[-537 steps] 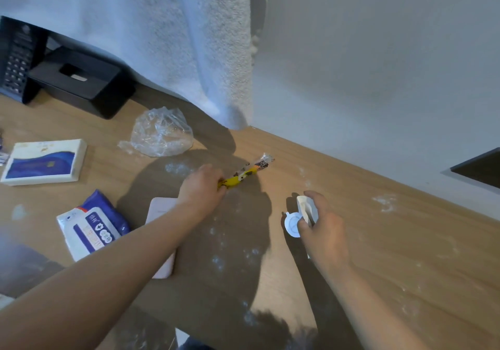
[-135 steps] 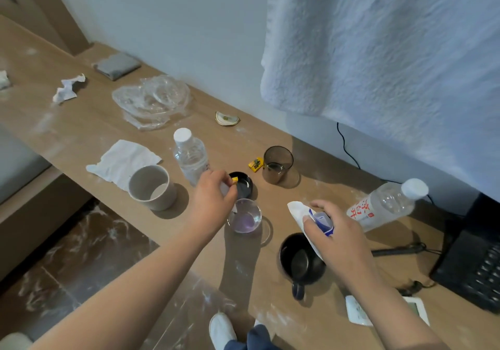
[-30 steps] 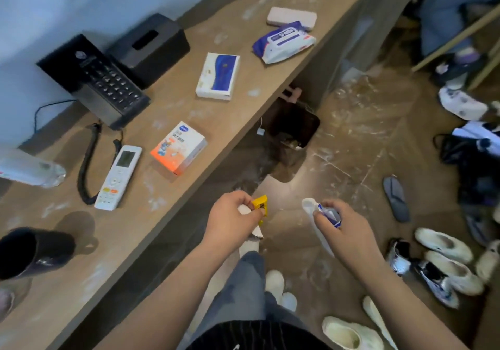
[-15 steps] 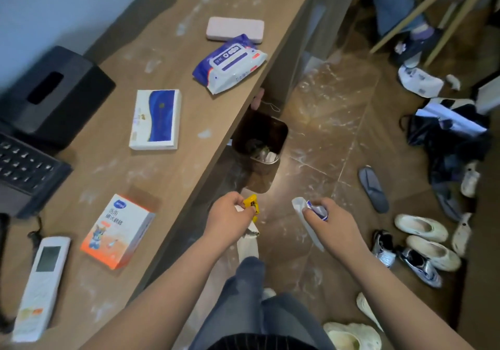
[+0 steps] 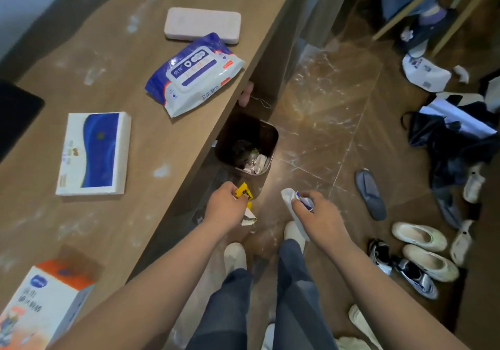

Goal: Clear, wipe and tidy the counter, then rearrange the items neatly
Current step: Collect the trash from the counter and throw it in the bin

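You are carrying litter from the counter [image 5: 167, 144] to the bin [image 5: 272, 130], which is standing on the floor just beside the counter's edge, partly tucked under it.

Your left hand [image 5: 226, 206] is curling its fingers round a yellow wrapper [image 5: 243, 190], and a white scrap [image 5: 249, 215] is hanging out below the palm. Your right hand [image 5: 318, 211] is pinching a white paper [image 5: 288, 196] together with a small blue and white piece; what that piece is cannot be told. Neither hand is over the bin yet: its opening is lying at 12 o'clock from your left hand and at 11 o'clock from your right.

To do this step well:
- Be moving both hands toward 12 o'clock until they are directly above the opening, not above its near rim.
- Be lowering them close to the rubbish already inside before loosening your fingers. Light wrappers are likely to drift.
- Be watching the dangling scrap, as it may fall short onto the floor.

The pack of wipes [image 5: 193, 75], pink case [image 5: 203, 25], blue and white box [image 5: 93, 153] and orange box [image 5: 40, 303] are waiting on the smeared counter from 12 round to 8 o'clock.
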Demonstrator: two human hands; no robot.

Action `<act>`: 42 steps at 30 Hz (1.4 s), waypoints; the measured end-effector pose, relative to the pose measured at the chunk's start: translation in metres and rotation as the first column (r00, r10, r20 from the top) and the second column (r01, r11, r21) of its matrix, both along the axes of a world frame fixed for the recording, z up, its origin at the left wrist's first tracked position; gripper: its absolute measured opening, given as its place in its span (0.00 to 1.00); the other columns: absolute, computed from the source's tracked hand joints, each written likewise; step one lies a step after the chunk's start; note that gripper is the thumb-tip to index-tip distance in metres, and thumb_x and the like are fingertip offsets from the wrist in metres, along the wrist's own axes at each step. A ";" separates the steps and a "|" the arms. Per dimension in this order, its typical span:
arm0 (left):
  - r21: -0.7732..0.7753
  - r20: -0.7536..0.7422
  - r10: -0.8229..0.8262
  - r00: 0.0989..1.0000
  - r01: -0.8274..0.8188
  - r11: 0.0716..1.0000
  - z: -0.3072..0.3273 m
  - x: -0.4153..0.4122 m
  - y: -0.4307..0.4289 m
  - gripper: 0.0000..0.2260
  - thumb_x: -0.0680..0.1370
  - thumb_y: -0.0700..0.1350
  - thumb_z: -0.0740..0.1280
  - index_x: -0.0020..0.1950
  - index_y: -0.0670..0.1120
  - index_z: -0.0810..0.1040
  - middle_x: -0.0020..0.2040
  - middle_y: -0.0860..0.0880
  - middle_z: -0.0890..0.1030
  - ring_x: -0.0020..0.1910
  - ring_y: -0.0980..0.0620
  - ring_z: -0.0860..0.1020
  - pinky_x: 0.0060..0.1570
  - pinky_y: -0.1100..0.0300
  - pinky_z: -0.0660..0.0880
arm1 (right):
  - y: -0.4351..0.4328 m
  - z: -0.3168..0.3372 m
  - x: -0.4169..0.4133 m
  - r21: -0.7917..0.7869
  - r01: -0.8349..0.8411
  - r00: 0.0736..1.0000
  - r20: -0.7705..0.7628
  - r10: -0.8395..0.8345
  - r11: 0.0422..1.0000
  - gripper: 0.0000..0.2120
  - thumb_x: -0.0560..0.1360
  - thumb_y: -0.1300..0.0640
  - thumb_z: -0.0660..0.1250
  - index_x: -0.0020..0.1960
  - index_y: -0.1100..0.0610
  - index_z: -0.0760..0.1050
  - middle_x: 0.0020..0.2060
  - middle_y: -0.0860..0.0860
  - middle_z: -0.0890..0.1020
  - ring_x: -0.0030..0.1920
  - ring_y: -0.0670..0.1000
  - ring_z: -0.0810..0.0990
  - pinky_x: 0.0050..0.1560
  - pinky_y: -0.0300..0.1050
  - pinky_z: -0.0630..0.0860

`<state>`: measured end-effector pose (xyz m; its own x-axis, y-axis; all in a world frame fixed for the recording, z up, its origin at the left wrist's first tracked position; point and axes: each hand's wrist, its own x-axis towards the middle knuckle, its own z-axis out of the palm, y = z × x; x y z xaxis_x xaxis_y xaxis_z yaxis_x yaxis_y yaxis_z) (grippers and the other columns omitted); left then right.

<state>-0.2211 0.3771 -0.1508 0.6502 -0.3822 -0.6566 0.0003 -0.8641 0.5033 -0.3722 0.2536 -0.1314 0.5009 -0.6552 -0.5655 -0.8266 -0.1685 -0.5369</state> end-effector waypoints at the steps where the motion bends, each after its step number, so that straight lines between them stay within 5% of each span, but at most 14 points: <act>1: 0.011 -0.002 0.011 1.000 -0.011 1.000 -0.009 0.003 -0.009 0.10 0.80 0.46 0.64 0.40 0.48 0.67 0.39 0.50 0.73 0.36 0.54 0.71 0.31 0.60 0.64 | -0.010 -0.009 0.004 -0.003 -0.004 1.000 0.001 0.004 1.000 0.19 0.79 0.46 0.60 0.65 0.57 0.72 0.54 0.54 0.81 0.46 0.50 0.76 0.46 0.45 0.71; 8: 0.088 0.015 0.105 0.994 -0.106 0.990 -0.092 0.027 -0.068 0.11 0.79 0.45 0.63 0.38 0.48 0.65 0.43 0.44 0.76 0.44 0.43 0.74 0.38 0.55 0.64 | -0.080 -0.077 0.035 0.001 -0.084 0.996 -0.010 0.084 0.996 0.19 0.80 0.47 0.60 0.67 0.56 0.71 0.52 0.51 0.79 0.42 0.47 0.74 0.40 0.43 0.69; 12: 0.107 0.020 0.158 0.987 -0.159 0.981 -0.147 0.035 -0.097 0.04 0.79 0.43 0.61 0.47 0.44 0.69 0.51 0.39 0.77 0.51 0.39 0.76 0.43 0.54 0.66 | -0.112 -0.130 0.051 0.019 -0.118 0.993 -0.013 0.118 0.993 0.17 0.79 0.47 0.61 0.63 0.55 0.74 0.52 0.53 0.81 0.46 0.50 0.76 0.44 0.42 0.67; 18: 0.114 0.023 0.243 0.970 -0.244 0.963 -0.230 0.053 -0.128 0.06 0.79 0.43 0.61 0.50 0.41 0.70 0.47 0.42 0.75 0.48 0.40 0.75 0.42 0.55 0.67 | -0.136 -0.204 0.062 0.033 -0.173 0.985 -0.021 0.174 0.984 0.16 0.78 0.45 0.61 0.60 0.53 0.74 0.48 0.52 0.82 0.46 0.53 0.80 0.42 0.44 0.71; 22: 0.106 0.080 0.364 0.928 -0.371 0.923 -0.271 0.073 -0.136 0.13 0.80 0.47 0.62 0.55 0.37 0.72 0.52 0.38 0.77 0.53 0.37 0.76 0.48 0.51 0.73 | -0.140 -0.236 0.061 0.057 -0.177 0.984 -0.027 0.179 0.983 0.16 0.78 0.47 0.62 0.61 0.54 0.74 0.48 0.53 0.82 0.46 0.53 0.80 0.43 0.43 0.72; 25: 0.077 0.034 0.449 0.893 -0.450 0.889 -0.300 0.092 -0.137 0.23 0.74 0.60 0.61 0.54 0.41 0.74 0.54 0.40 0.79 0.53 0.37 0.79 0.54 0.49 0.77 | -0.140 -0.254 0.061 0.076 -0.170 0.984 -0.049 0.174 0.983 0.18 0.78 0.47 0.62 0.65 0.53 0.73 0.52 0.53 0.82 0.48 0.53 0.80 0.45 0.43 0.72; 28: 0.117 -0.017 0.437 0.899 -0.432 0.894 -0.314 0.104 -0.137 0.31 0.73 0.69 0.58 0.63 0.45 0.73 0.60 0.42 0.77 0.55 0.41 0.79 0.57 0.57 0.72 | -0.138 -0.269 0.065 0.071 -0.159 0.985 -0.059 0.163 0.985 0.16 0.78 0.46 0.62 0.62 0.52 0.74 0.50 0.52 0.83 0.46 0.52 0.79 0.43 0.44 0.72; 31: 0.123 -0.014 0.379 0.925 -0.375 0.919 -0.311 0.103 -0.133 0.25 0.80 0.60 0.59 0.69 0.44 0.70 0.63 0.43 0.76 0.61 0.42 0.75 0.53 0.59 0.66 | -0.137 -0.280 0.073 0.068 -0.167 0.982 -0.075 0.172 0.984 0.16 0.79 0.46 0.61 0.62 0.51 0.73 0.50 0.50 0.82 0.42 0.49 0.77 0.38 0.42 0.70; 36: 0.090 0.028 0.251 0.968 -0.253 0.963 -0.305 0.086 -0.113 0.09 0.79 0.47 0.64 0.57 0.46 0.77 0.50 0.50 0.78 0.56 0.47 0.77 0.49 0.62 0.65 | -0.136 -0.289 0.100 0.051 -0.213 0.976 -0.041 0.215 0.976 0.15 0.79 0.48 0.62 0.62 0.54 0.72 0.45 0.50 0.79 0.39 0.49 0.75 0.33 0.39 0.68; 42: 0.111 0.045 0.151 0.987 -0.156 0.982 -0.293 0.075 -0.098 0.06 0.78 0.42 0.62 0.52 0.46 0.78 0.47 0.48 0.80 0.48 0.50 0.78 0.44 0.60 0.72 | -0.133 -0.309 0.152 0.037 -0.219 0.976 0.008 0.219 0.975 0.19 0.78 0.47 0.63 0.63 0.57 0.72 0.53 0.55 0.81 0.49 0.55 0.78 0.44 0.43 0.68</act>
<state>-0.1460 0.2790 -0.4441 0.7198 -0.2000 -0.6648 0.1207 -0.9069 0.4036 -0.2202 0.1204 -0.4403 0.6321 -0.5076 -0.5855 -0.7698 -0.3248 -0.5495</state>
